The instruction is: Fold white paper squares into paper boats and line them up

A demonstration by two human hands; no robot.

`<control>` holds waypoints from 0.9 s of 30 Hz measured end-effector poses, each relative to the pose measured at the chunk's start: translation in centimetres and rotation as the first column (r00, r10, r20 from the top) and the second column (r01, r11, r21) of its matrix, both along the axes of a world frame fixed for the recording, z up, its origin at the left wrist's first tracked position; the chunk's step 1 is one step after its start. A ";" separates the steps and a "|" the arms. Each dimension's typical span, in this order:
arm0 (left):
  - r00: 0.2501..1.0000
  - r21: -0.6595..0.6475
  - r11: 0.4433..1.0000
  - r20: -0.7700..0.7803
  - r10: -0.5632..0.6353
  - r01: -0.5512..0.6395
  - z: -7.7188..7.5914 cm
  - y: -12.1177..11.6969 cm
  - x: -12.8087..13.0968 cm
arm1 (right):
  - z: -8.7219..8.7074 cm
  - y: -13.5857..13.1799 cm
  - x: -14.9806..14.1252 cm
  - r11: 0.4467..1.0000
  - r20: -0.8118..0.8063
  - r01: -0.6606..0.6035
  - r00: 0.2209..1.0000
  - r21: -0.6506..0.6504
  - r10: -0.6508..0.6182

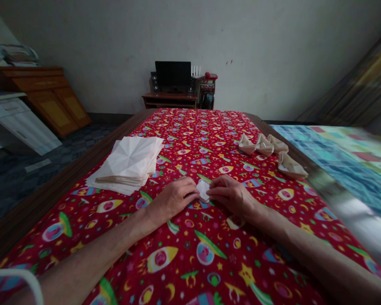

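Between my two hands a small folded piece of white paper (203,190) lies low over the red patterned cloth. My left hand (179,192) pinches its left edge with fingers pressed together. On the opposite edge, the fingers of my right hand (230,192) are closed in the same way. To the left sits a stack of creased white paper sheets (127,159), the top one marked with fold lines fanning from its middle. Several folded paper boats (264,145) stand at the right, one nearer to me than the others.
The red printed cloth (190,254) covers a long table with a dark wooden edge (114,133). A bed with a blue checked cover (343,169) adjoins on the right. Beyond stand a monitor (173,74) and a red telephone (210,76); wooden cabinets (51,99) are at left.
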State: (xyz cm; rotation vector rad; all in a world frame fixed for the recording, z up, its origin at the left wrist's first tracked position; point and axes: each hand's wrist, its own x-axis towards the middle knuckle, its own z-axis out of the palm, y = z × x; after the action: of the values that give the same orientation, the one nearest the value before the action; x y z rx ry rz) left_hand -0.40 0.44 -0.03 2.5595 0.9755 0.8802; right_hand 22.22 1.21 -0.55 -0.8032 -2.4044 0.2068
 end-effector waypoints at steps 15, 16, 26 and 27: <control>0.954 -0.010 0.960 -0.112 0.278 -0.280 -0.6 0.3 1.2 | 1.0 -1.1 -1.6 0.959 0.137 0.280 0.953 -0.052 -0.270; 0.950 -0.014 0.956 -0.117 0.288 -0.291 -0.5 0.3 1.2 | 1.0 -1.1 -1.6 0.953 0.143 0.296 0.948 -0.057 -0.286; 0.919 0.004 0.936 -0.191 0.345 -0.351 0.0 0.4 1.3 | 0.8 -0.6 -2.4 0.910 0.267 0.415 0.874 0.023 -0.405; 0.917 0.008 0.936 -0.201 0.346 -0.351 0.0 0.4 1.3 | 0.8 -0.4 -2.3 0.910 0.271 0.414 0.874 0.020 -0.403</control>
State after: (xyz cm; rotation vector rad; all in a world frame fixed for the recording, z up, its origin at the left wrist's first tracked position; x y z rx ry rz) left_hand 0.87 0.86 -0.05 2.5275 1.5297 0.6909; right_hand 19.90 0.76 0.23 -1.4154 -2.4087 -0.0300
